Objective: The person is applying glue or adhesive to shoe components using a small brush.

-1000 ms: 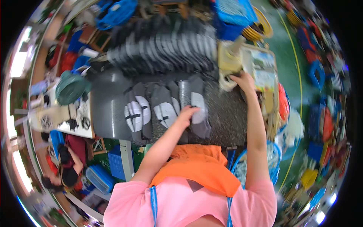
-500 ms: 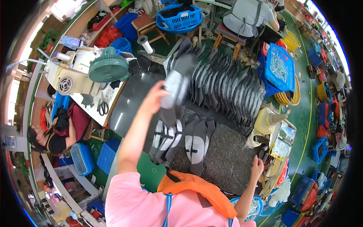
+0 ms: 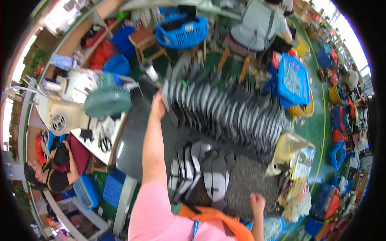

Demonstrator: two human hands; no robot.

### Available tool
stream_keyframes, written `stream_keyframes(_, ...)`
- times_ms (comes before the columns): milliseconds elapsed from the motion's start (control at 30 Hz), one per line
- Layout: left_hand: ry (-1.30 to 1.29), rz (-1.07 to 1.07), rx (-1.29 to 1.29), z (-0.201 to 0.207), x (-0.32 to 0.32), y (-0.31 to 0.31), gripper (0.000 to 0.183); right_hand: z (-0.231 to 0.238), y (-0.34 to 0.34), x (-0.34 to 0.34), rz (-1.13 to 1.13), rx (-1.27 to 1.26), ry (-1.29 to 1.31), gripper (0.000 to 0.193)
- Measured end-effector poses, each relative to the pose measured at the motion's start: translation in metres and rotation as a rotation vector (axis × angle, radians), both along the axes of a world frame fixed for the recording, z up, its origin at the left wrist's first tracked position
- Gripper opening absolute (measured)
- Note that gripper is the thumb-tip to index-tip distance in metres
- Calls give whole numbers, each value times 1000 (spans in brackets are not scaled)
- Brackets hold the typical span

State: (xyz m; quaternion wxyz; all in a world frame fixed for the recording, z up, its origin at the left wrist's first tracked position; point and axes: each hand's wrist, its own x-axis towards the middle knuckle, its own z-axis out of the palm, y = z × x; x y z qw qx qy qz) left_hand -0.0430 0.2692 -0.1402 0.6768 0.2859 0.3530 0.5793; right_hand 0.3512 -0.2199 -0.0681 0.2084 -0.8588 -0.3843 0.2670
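A long row of dark grey shoe uppers (image 3: 225, 108) with paler edges stands packed on the table. At its left end, my left hand (image 3: 158, 105) is closed on a grey upper (image 3: 166, 94), pressed up against the row. Nearer to me lie two small groups of uppers: one with white patches (image 3: 185, 170), and beside it another with pale rounded panels (image 3: 216, 176). My right hand (image 3: 257, 203) is in a loose fist above the table's near right part; what it holds, if anything, is hidden.
A green fan (image 3: 107, 100) and black scissors (image 3: 105, 141) are on the white table at left. A cream machine (image 3: 287, 146) stands to the right of the row. Blue baskets (image 3: 183, 34) and a seated person (image 3: 257, 26) are beyond. Another person (image 3: 54, 172) sits at far left.
My left hand has carried the upper away from me to the row's left end. My right hand has drawn back from beside the cream machine toward me. The view has shifted.
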Motion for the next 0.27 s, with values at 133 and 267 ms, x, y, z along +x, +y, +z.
stream_keyframes(133,296,307,-101,27,16,-80,73,-23,2,-56,-99,-119,590,52)
stream_keyframes(267,487,378,62,49,34,-157,46,-31,16,-79,-53,-152,666,74)
